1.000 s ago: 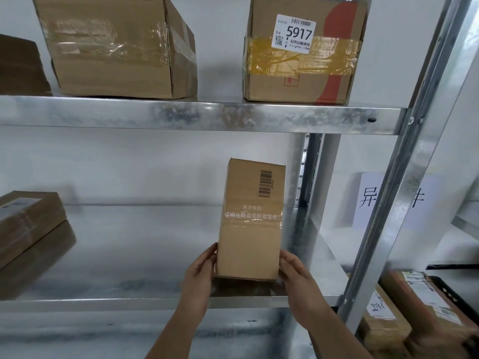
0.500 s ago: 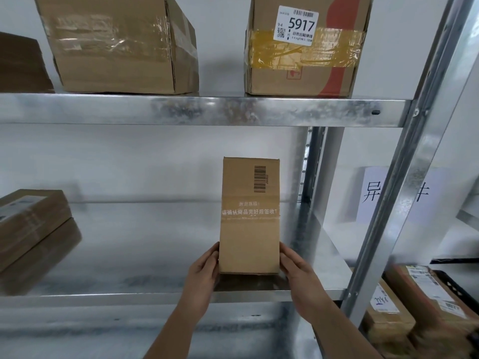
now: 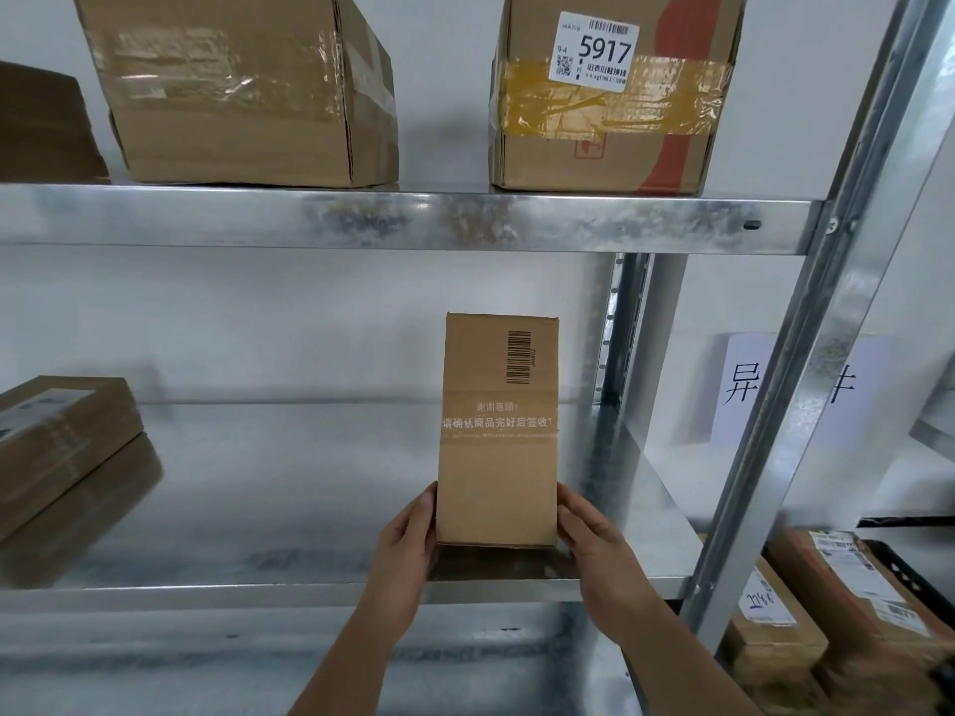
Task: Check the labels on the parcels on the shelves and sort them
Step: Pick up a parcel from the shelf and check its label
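A tall narrow cardboard parcel [image 3: 498, 457] stands upright on the middle metal shelf [image 3: 258, 509], near its right end. Its front shows a printed barcode and a strip of white-lettered tape; no address label is visible on this face. My left hand [image 3: 408, 540] grips its lower left side. My right hand [image 3: 594, 534] grips its lower right side. On the upper shelf [image 3: 362, 219] sit a parcel with yellow tape and a white label reading 5917 [image 3: 597, 51], and a larger taped parcel [image 3: 243, 95] showing no label.
Two flat parcels [image 3: 62, 436] are stacked at the middle shelf's left end. A dark box [image 3: 41, 126] sits far left on top. A steel upright [image 3: 806, 354] stands to the right, with a paper sign [image 3: 739, 390] behind it. Labelled parcels [image 3: 775, 627] lie low right.
The tall parcel leaned slightly a second ago and now stands straight on the shelf. Both hands stayed on its lower sides.
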